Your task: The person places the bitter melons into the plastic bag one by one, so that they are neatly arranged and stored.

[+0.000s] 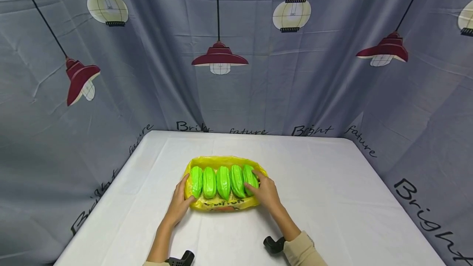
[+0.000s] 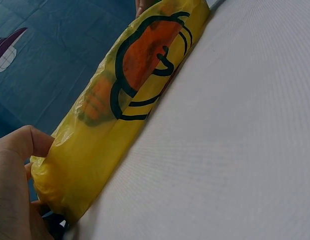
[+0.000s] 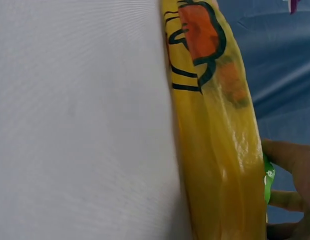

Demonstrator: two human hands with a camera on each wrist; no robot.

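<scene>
A yellow plastic bag [image 1: 225, 160], printed with an orange and dark green drawing, is spread like a shallow tray on the white table. Several glossy, bright green, long ridged pieces [image 1: 223, 182] lie side by side in it. My left hand [image 1: 179, 203] grips the bag's left end, its thumb over the near rim; the left wrist view shows the thumb on the yellow film [image 2: 94, 165]. At the other end, my right hand [image 1: 267, 194] holds the rightmost green piece [image 1: 249, 174] between thumb and fingers. Only a bit of that piece [image 3: 268, 182] shows in the right wrist view.
The white-covered table [image 1: 332, 200] extends on all sides of the bag. Behind and beside it hangs a grey-blue curtain [image 1: 251, 93] printed with lamps and lettering. Black wrist devices [image 1: 274, 244] sit on both forearms near the table.
</scene>
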